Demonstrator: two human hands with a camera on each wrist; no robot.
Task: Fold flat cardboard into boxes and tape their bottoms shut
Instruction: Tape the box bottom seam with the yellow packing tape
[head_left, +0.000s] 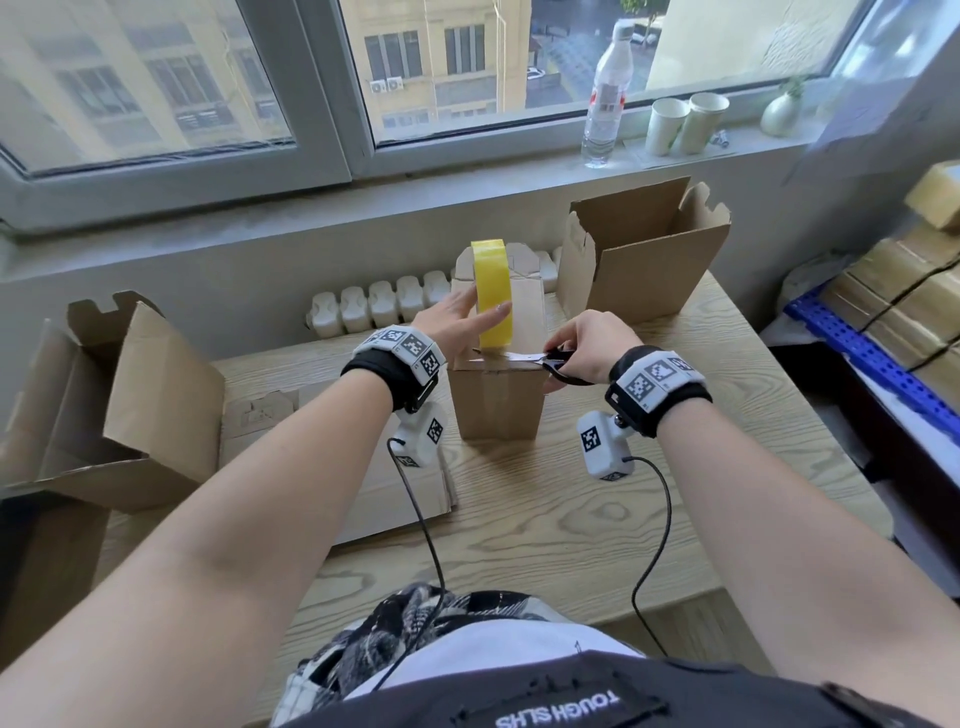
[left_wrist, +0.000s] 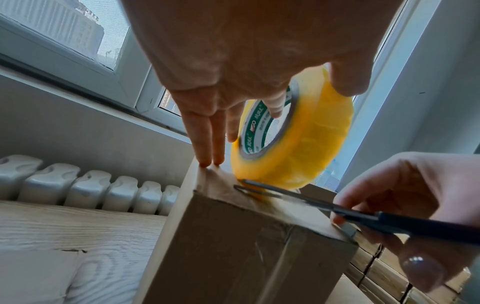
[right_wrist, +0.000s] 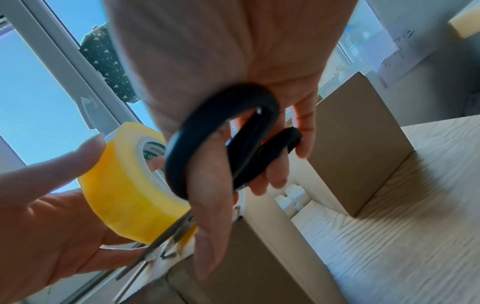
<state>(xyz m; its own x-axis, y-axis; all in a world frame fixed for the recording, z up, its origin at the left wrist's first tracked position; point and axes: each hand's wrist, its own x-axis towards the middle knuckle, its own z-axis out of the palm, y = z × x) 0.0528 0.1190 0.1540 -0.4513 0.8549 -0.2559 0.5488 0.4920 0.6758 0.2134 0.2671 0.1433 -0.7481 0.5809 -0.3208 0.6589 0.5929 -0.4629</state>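
A small cardboard box (head_left: 496, 402) stands in the middle of the table, its taped end up. Above it my left hand (head_left: 460, 312) holds an upright yellow tape roll (head_left: 493, 291), thumb on the outer face and a finger through the core (left_wrist: 275, 107). Two straight fingers (left_wrist: 210, 148) touch the box's top edge (left_wrist: 205, 174). My right hand (head_left: 587, 345) grips black-handled scissors (head_left: 550, 361). Their blades (left_wrist: 270, 190) are open around the tape strip just below the roll (left_wrist: 306, 139). In the right wrist view the scissor handles (right_wrist: 223, 139) fill the middle, beside the roll (right_wrist: 130, 185).
A larger open box (head_left: 649, 249) stands at the back right and another (head_left: 119, 405) at the left table edge. Flat cardboard (head_left: 400, 499) lies under my left forearm. A bottle (head_left: 605, 93) and paper cups (head_left: 685, 122) sit on the sill. Tied cardboard bundles (head_left: 893, 296) are stacked at right.
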